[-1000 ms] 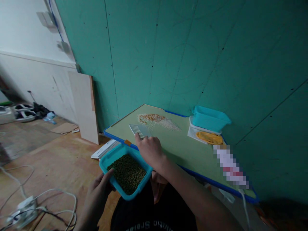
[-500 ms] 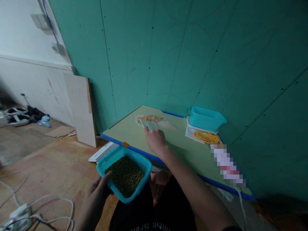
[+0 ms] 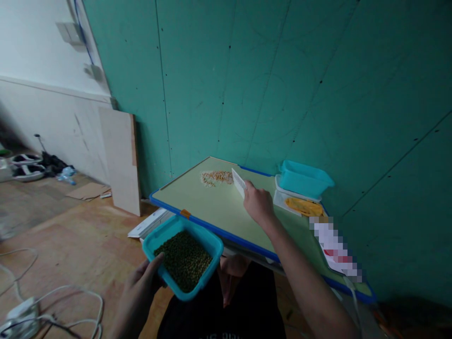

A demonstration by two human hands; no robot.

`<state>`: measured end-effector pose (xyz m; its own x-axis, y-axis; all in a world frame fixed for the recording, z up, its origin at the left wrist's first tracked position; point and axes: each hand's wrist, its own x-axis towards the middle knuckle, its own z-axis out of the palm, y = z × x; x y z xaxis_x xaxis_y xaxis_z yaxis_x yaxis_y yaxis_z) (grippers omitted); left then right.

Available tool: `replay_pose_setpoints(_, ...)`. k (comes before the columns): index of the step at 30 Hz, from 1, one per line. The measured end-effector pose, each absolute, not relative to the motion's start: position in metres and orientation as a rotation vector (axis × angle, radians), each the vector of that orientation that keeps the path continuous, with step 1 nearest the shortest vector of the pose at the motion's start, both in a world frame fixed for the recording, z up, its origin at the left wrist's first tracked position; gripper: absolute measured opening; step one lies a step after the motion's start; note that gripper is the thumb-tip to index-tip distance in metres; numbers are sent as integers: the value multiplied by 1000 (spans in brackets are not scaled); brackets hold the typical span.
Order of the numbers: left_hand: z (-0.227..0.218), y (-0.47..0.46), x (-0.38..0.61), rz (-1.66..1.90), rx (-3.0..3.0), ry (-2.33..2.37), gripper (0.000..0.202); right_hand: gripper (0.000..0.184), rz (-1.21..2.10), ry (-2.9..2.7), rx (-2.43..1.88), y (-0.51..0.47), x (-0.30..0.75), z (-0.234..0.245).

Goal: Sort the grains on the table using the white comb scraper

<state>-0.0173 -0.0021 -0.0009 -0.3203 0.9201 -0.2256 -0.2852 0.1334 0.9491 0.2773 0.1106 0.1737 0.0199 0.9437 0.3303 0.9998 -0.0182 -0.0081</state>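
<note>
My left hand (image 3: 148, 273) grips the near-left rim of a turquoise plastic tub (image 3: 208, 278), thumb over the edge. Small dark green beans (image 3: 183, 259) fill its lower part. The tub is tilted slightly, in front of the table's near edge. My right hand (image 3: 259, 203) is closed on a white slotted scraper (image 3: 239, 182), held on edge over the tabletop (image 3: 212, 207). To the left of the scraper lies a patch of orange-yellow kernels (image 3: 219, 176) mixed with pale grains. What lies behind the scraper and hand is hidden.
A second turquoise tub (image 3: 305, 181) stands at the table's back right, with a yellow cloth (image 3: 303, 206) before it. A partly blurred-out white and red item (image 3: 335, 254) lies at the right end. Cables and a power strip (image 3: 21, 315) lie on the floor at left.
My right hand has moved right with the scraper, which has turned from lying flatter to standing on edge. The pale grains right of the kernels no longer show. My left hand stays on the tub.
</note>
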Motion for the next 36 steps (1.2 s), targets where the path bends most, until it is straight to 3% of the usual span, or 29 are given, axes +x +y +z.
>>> replay_pose_setpoints(6,-15,2,-17,1425,655,1280,55,45,-278,-1877,-1967,123,274,173)
replay_pose_setpoints(16,-15,5,-23,1470,615,1275,60,38,68,-1891,-1546,236,235,165)
replay_pose_setpoints(36,-10,0,-28,1485,565,1312,57,39,-31,-1936,-1612,277,206,151)
